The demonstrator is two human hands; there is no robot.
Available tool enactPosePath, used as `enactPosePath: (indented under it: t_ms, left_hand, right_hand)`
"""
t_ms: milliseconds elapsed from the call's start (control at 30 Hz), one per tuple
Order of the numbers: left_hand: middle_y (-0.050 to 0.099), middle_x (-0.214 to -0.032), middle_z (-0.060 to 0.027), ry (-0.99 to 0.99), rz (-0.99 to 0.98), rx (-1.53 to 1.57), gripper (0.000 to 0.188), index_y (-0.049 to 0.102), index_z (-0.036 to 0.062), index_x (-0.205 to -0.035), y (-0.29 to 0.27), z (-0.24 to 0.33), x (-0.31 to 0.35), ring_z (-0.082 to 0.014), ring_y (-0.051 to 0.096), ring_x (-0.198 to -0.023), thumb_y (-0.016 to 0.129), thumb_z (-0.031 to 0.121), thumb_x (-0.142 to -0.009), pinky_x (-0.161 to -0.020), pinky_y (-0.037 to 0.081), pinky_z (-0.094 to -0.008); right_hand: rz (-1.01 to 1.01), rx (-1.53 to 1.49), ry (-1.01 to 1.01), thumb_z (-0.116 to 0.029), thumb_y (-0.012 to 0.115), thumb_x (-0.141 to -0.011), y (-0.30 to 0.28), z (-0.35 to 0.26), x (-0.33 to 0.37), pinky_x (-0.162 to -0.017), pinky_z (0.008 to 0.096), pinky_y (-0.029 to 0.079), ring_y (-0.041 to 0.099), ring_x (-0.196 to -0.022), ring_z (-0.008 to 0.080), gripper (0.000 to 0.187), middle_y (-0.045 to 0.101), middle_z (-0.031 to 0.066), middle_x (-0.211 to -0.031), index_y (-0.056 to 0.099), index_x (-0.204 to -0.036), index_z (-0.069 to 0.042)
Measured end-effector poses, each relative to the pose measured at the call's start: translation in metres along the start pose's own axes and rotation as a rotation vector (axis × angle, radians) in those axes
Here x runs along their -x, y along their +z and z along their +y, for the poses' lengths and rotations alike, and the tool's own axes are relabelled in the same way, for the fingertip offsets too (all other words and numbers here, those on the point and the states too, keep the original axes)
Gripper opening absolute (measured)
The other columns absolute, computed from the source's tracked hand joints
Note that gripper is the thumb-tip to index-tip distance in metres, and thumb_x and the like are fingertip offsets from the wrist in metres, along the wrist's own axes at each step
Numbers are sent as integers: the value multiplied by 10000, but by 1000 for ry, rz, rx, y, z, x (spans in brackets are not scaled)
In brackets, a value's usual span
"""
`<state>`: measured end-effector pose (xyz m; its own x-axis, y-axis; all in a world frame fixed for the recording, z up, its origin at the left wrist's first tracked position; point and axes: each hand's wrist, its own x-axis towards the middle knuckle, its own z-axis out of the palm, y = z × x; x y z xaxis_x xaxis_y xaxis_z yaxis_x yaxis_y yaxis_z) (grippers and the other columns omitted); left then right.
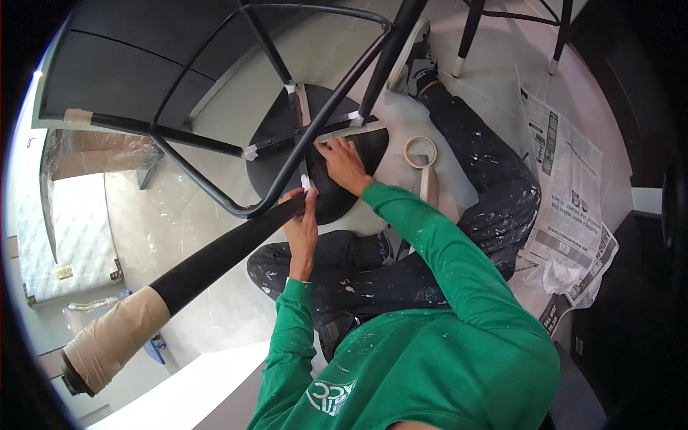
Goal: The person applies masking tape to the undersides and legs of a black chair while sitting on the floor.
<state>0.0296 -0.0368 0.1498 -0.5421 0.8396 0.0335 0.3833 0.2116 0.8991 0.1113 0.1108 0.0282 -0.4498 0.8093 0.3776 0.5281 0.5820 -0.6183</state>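
An upturned stool stands on the floor before me, its round black seat (340, 197) lowest and its black legs rising around a metal footrest ring (261, 211). My left hand (302, 233) is closed around the base of the near stool leg (222, 251), thumb and fingers by a white patch (306, 182) where the leg joins the frame. My right hand (345, 166) reaches over the seat's underside, fingers extended to the crossbar near its centre. Similar white patches cover the other leg joints. Pale masking tape (118, 337) wraps the near leg's free end.
A roll of masking tape (405, 152) lies on the floor right of the seat. Newspaper sheets (566, 186) with a crumpled white cloth or paper (562, 278) spread beyond my paint-spotted leg. Another stool's legs (469, 36) stand at the far right. A white quilted item (68, 240) is at left.
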Motion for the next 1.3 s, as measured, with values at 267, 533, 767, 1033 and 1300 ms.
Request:
enactPosePath:
  t_ms: [267, 533, 767, 1033, 1300]
  left_hand:
    - [639, -976, -88, 20, -4, 4, 359, 624, -39, -1130, 13, 6, -3, -142, 614, -911, 734, 266, -977, -833, 504, -294]
    - [622, -1125, -162, 6, 26, 44, 406, 599, -46, -1219, 6, -29, 2, -226, 623, -1034, 742, 237, -966, -926, 497, -348]
    - [567, -1187, -173, -52, 229, -260, 570, 488, -11, -1370, 38, -27, 42, -265, 571, -1119, 767, 210, -924, -961, 463, -362]
    - [612, -1199, -132, 21, -99, 91, 469, 583, -3, -1280, 63, -26, 91, -267, 630, -1095, 777, 172, -892, -933, 502, -380]
    - [688, -913, -179, 179, -344, -184, 234, 636, -2, -1013, 51, 13, 55, -398, 638, -922, 654, 230, -986, -1071, 412, -471]
  right_hand:
    - [-264, 100, 35, -132, 563, -889, 14, 16, -32, -1027, 541, 413, 536, -1203, 361, 338, 600, 163, -1186, 708, -1192, -93]
    - [114, 44, 142, -134, 732, -766, -114, 60, 44, -919, 490, 471, 600, -1078, 389, 281, 634, 147, -1097, 694, -1040, -86]
    - [-390, 518, 521, -256, 765, -768, -139, 95, 72, -964, 519, 452, 631, -1133, 343, 246, 743, 129, -1041, 752, -954, -94]
    - [-284, -349, 572, -187, 786, -823, -147, 52, 58, -813, 361, 540, 715, -877, 250, 179, 750, 121, -986, 744, -936, -54]
    - [-389, -1074, 728, -169, 738, -939, -149, -8, 88, -812, 255, 516, 651, -895, 103, 303, 677, 20, -1007, 657, -1194, -26]
